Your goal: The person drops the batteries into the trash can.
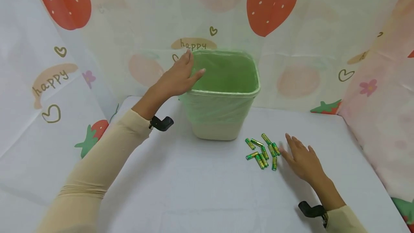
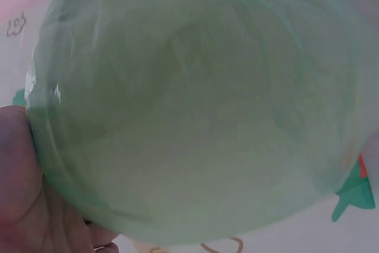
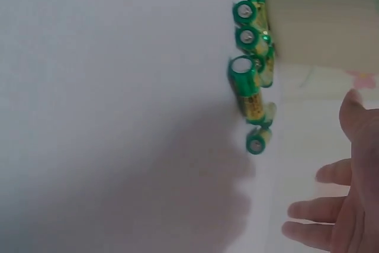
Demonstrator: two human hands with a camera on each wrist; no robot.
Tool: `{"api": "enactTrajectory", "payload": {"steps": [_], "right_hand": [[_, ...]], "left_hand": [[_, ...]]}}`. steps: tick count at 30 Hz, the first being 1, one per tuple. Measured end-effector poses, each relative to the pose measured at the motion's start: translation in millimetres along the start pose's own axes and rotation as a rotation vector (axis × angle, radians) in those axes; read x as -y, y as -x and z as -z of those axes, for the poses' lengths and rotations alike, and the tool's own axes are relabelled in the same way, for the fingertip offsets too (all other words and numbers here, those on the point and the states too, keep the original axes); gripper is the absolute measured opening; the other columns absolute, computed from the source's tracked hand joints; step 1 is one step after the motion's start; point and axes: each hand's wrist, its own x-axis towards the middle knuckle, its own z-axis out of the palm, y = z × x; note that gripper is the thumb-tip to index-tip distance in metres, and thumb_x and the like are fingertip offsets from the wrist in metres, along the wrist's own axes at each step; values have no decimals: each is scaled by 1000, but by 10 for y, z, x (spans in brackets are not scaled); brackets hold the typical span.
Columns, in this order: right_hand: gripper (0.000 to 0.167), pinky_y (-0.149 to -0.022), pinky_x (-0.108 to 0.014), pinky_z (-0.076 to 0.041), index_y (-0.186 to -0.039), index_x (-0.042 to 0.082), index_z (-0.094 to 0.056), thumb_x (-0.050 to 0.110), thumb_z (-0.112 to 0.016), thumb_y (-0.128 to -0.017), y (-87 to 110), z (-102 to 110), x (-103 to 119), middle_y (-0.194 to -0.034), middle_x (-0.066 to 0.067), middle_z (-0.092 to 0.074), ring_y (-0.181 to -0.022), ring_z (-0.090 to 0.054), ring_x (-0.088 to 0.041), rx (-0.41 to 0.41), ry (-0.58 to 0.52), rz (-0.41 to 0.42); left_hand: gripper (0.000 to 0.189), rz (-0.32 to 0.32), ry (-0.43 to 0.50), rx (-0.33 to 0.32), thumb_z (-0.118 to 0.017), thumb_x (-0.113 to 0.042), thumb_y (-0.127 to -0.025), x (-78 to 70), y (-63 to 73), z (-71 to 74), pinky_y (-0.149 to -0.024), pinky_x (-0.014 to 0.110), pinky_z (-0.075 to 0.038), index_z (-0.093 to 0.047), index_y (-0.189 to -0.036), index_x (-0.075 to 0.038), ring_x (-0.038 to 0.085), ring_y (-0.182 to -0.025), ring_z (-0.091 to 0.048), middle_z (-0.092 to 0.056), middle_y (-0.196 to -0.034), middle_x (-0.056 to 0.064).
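Note:
A pale trash bin [image 1: 213, 131] stands upright on the white table, lined with a translucent green bag [image 1: 220, 108] folded over its rim. At the bin's upper left side is my left hand [image 1: 178, 76], fingers straight along the rim and thumb spread toward the opening. In the left wrist view, that hand [image 2: 26, 194] is beside the green-lined bin [image 2: 195, 117], some of its fingers hidden. Several green-and-gold batteries [image 1: 264, 152] lie loosely grouped right of the bin. Just right of them hovers my right hand [image 1: 304, 161], fingers extended, holding nothing; the right wrist view shows the batteries [image 3: 253, 108] close by.
A white cloth [image 1: 181, 190] covers the table. Behind and at both sides hang curtains [image 1: 136, 21] printed with strawberries, hearts and the word "happy". Each wrist wears a black camera mount [image 1: 162, 123].

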Motion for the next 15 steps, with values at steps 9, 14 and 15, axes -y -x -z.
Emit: {"api": "enactTrajectory", "payload": {"steps": [9, 14, 15], "right_hand": [[64, -101, -66, -43, -150, -7, -43, 40, -50, -107, -10, -185, 23, -141, -35, -51, -128, -50, -53, 3, 3, -22], [57, -102, -65, -43, -141, -10, -52, 34, -54, -105, -25, -208, 43, -139, -35, -53, -128, -50, -52, 15, -11, -54], [55, -102, -65, -43, -139, -10, -53, 33, -55, -105, -28, -210, 45, -138, -34, -54, -127, -50, -52, 9, -16, -59]], "left_hand": [[81, -29, -48, 49, -24, -50, -110, -93, -92, -56, -125, 42, 2, 12, -158, 6, 30, -155, 14, 17, -166, 21], [82, -47, -87, 72, -24, -50, -110, -81, -114, -87, -125, 42, 3, 15, -157, 5, 29, -153, 19, 20, -166, 21], [82, -47, -91, 75, -24, -50, -110, -81, -115, -91, -125, 42, 4, 15, -157, 5, 29, -153, 19, 20, -165, 21]]}}
